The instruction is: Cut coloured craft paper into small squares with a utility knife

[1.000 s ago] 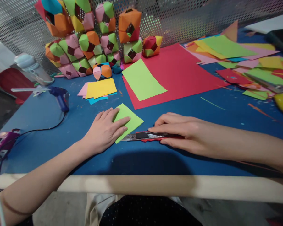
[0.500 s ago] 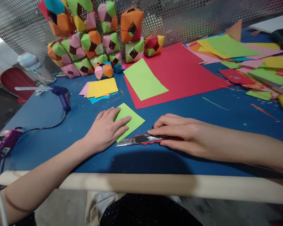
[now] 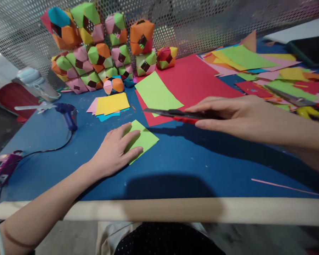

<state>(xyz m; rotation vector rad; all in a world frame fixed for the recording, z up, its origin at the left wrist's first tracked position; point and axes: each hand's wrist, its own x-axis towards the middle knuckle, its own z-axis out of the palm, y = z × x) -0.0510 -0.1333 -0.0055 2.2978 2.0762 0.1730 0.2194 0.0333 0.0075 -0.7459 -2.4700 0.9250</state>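
Observation:
My left hand (image 3: 118, 149) lies spread over a small green paper piece (image 3: 146, 140), pressing it to the blue table with the fingers apart. My right hand (image 3: 223, 111) grips a red utility knife (image 3: 184, 118) and holds it raised above the table, its blade pointing left. Behind the knife, a larger green sheet (image 3: 156, 92) rests on a big red sheet (image 3: 191, 79). Beyond my left hand is a small stack of yellow, pink and blue paper pieces (image 3: 113, 103).
Folded paper shapes (image 3: 99, 56) are piled against a perforated metal panel (image 3: 199, 26). At left lie a blue glue gun (image 3: 69, 117) with a cord and a bottle (image 3: 38, 83). Right are paper scraps (image 3: 255, 58), scissors (image 3: 300, 102) and a dark phone-like slab (image 3: 309, 51).
My right hand has lifted the utility knife off the table beside the small green paper and moved it away, up and to the right. My left hand keeps its place on the paper.

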